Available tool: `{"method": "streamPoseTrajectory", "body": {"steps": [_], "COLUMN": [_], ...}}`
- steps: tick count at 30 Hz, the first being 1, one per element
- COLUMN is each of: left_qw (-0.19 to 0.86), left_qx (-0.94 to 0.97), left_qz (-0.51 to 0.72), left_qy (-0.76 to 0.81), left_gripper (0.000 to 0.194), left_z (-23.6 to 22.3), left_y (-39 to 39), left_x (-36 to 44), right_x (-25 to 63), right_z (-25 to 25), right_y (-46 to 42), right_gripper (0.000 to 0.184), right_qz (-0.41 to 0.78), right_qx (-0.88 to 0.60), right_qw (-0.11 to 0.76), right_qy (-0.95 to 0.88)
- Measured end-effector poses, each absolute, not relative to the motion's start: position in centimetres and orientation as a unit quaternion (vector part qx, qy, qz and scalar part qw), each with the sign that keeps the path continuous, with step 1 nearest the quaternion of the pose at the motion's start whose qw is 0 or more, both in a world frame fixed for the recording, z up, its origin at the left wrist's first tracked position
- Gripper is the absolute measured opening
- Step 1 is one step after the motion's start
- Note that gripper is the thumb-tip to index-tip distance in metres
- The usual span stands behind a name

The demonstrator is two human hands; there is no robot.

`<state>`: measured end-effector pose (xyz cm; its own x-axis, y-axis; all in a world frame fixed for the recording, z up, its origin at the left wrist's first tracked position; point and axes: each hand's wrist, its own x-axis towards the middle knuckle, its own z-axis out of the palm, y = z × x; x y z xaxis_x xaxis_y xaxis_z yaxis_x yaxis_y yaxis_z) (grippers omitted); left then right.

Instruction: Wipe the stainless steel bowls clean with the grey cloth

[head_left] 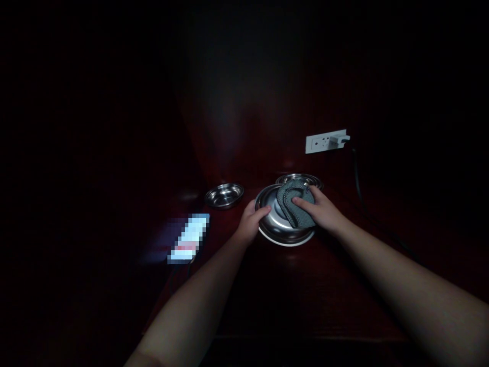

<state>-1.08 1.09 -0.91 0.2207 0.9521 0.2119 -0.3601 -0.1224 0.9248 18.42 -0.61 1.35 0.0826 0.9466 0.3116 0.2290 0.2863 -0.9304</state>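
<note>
A shiny steel bowl is tilted toward me above the dark red table. My left hand grips its left rim, thumb on the inside and fingers behind. In my right hand is a folded grey cloth with a dark edge, pressed against the bowl's inner right side. The thumb lies on top of the cloth; most of the other fingers are hidden behind it. Just behind the held bowl are more steel dishes, partly covered by it. Another steel bowl rests upright on the table to the left.
A lit phone, its screen pixelated, is at the left edge of the table. On the back wall a white socket plate holds a plug, with a dark cable running down to the right. The surroundings are very dark.
</note>
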Motion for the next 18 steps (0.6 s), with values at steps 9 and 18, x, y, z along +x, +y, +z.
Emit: {"method": "streamPoseTrajectory", "body": {"steps": [9, 18], "left_qw": [0.6, 0.592], "left_qx": [0.509, 0.527], "left_qz": [0.542, 0.532], "left_qy": [0.294, 0.299], "left_gripper": [0.036, 0.033], "left_z": [-1.09, -0.99], "left_y": [1.12, 1.14], "left_x": [-1.22, -1.48], "right_x": [18.44, 18.38], "right_z": [1.54, 1.26], "right_y": [-0.73, -0.57], "right_gripper": [0.052, 0.053], "right_qz": [0.348, 0.371], "right_qx": [-0.491, -0.463], "right_qw": [0.532, 0.528], "right_qy": [-0.596, -0.608]}}
